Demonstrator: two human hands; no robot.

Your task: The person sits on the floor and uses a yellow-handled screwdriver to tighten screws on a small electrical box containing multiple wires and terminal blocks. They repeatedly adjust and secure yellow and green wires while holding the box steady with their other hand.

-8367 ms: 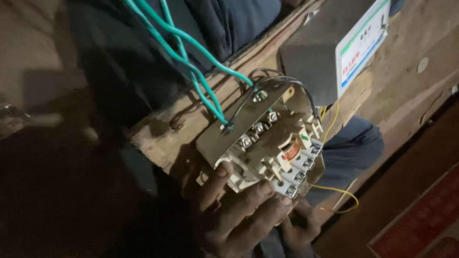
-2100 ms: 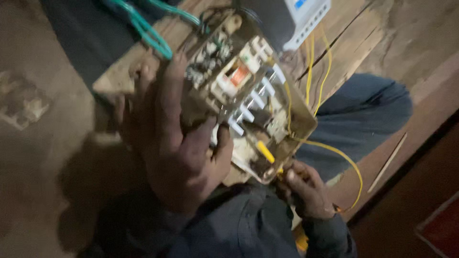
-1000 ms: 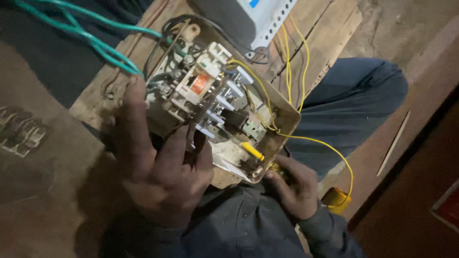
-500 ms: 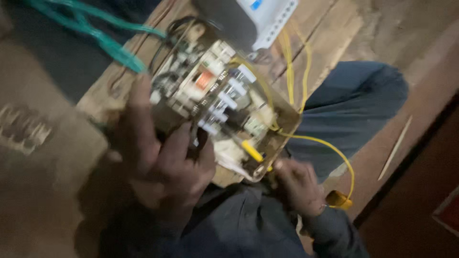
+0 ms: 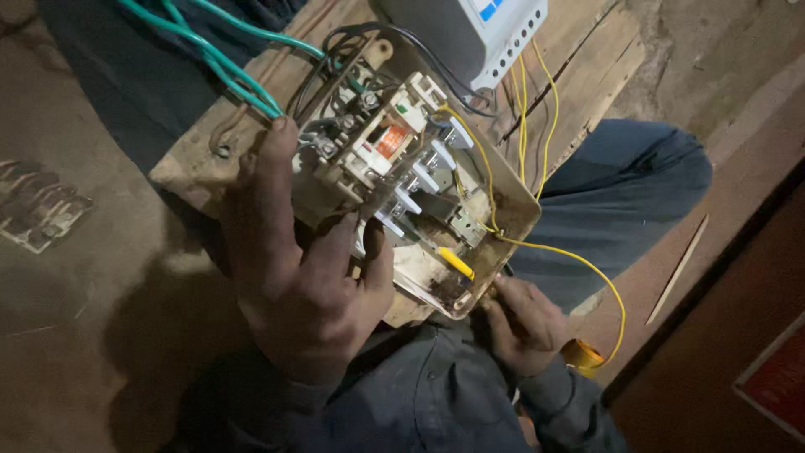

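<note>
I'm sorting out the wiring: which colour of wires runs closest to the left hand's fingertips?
The green wires: they pass just above the left hand. The yellow wires run on the box's far side, toward the right hand.
</note>
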